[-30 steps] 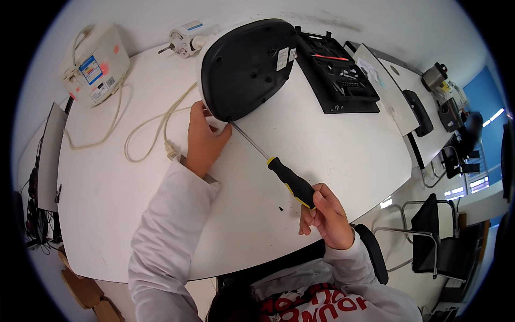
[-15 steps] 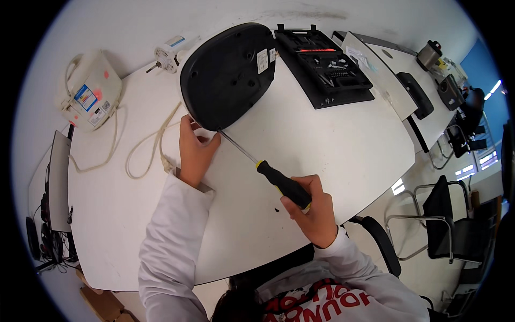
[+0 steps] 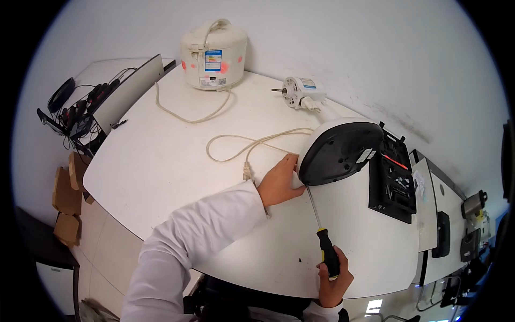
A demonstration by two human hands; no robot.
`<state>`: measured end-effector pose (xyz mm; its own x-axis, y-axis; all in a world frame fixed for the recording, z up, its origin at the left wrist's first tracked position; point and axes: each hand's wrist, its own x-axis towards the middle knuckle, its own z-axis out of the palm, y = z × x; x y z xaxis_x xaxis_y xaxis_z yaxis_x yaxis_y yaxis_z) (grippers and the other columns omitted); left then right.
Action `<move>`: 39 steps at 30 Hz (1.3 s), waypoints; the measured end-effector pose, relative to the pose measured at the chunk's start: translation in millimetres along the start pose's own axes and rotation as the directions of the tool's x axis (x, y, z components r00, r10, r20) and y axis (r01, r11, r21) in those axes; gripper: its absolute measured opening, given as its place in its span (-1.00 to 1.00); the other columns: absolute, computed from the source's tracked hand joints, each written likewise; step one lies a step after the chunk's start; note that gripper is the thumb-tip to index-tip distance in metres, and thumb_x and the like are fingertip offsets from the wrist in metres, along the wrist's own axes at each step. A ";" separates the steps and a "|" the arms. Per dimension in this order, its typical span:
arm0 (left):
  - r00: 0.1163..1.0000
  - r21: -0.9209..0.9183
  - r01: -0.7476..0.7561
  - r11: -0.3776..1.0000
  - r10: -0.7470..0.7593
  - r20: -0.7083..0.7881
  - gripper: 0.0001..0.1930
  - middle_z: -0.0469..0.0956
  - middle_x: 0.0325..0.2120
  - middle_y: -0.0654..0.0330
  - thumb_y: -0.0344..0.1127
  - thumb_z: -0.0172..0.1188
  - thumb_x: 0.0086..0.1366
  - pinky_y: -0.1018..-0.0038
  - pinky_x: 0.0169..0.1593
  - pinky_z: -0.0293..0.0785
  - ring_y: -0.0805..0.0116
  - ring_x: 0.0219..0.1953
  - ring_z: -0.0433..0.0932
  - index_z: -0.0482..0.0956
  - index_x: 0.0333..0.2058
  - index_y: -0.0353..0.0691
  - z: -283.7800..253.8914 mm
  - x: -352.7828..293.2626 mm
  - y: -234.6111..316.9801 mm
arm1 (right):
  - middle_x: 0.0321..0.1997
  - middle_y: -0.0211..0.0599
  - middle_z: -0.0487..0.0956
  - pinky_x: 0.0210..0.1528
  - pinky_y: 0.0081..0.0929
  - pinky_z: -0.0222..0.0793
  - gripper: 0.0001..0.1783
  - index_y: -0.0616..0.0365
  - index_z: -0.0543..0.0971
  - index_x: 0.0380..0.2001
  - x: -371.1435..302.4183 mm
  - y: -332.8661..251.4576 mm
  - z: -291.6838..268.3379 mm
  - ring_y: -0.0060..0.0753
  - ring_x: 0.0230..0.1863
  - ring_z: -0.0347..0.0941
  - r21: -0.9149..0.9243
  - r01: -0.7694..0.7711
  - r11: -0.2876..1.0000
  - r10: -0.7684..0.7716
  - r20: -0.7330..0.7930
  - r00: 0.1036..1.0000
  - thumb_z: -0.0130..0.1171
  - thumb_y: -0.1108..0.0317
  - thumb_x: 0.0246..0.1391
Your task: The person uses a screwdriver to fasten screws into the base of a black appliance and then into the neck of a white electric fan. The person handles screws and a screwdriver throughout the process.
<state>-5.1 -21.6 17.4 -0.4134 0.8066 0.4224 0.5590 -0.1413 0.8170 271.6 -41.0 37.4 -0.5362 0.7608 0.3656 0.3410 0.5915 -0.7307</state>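
An electric fan lies on its side, its black-bottomed base facing me and its bare motor with a shaft behind. My left hand is closed on the base's white rim at the lower left corner, thumb near the bottom edge. In my right hand is a black-and-yellow screwdriver, gripped by the end of its handle. Its shaft slants up and its tip meets the base's lower edge beside my left thumb. Whether it sits in a screw is too small to tell.
Behind on the left stands a white rice cooker with its cord. A pale power cord loops left of the fan. An opened black tool case lies right of the base. A small dark piece lies near the table's front edge.
The view has swung to the left, so the fan, hands and tool case sit further right in it. Screwdriver tip and left hand remain at the base's edge.
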 end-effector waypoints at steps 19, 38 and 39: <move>1.000 -0.246 -0.002 0.969 -0.003 -0.020 -0.54 0.36 -0.21 0.16 -0.65 -0.13 0.04 0.59 -0.21 0.37 0.44 -0.16 0.38 0.27 -0.02 -0.26 -4.0 6.8 -42.8 | -0.53 -0.28 0.39 -0.53 -0.67 0.18 -0.38 0.32 0.24 0.10 -28.7 32.3 -26.6 -0.58 -0.57 0.24 0.412 -0.186 0.892 0.399 -0.523 0.754 -0.10 0.05 0.12; 0.929 -0.724 0.369 0.583 -0.239 0.281 -0.54 0.36 0.04 0.06 -0.06 -0.13 0.33 0.33 0.19 0.19 0.20 0.11 0.29 0.33 0.07 -0.23 -18.4 201.9 -109.9 | -0.40 -0.02 0.55 -0.36 -0.49 0.48 -0.43 0.39 0.28 -0.01 -52.1 56.3 -35.7 -0.30 -0.41 0.56 0.469 -0.044 0.882 0.244 -0.377 0.894 0.19 0.30 -0.04; 0.910 -0.754 0.407 0.515 -0.302 0.284 -0.54 0.36 0.04 0.06 -0.05 -0.13 0.33 0.32 0.19 0.18 0.19 0.11 0.29 0.32 0.07 -0.22 -14.1 206.6 -108.7 | -0.42 -0.04 0.55 -0.38 -0.48 0.47 -0.42 0.38 0.30 -0.01 -54.5 56.7 -37.8 -0.28 -0.43 0.55 0.406 -0.055 0.912 0.219 -0.368 0.904 0.21 0.30 -0.07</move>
<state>-161.5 152.3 21.4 -0.3408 0.9398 0.0256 -0.4224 -0.1774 0.8889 349.4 -38.8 -2.1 -0.1254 0.9153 0.3829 0.0269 0.3889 -0.9209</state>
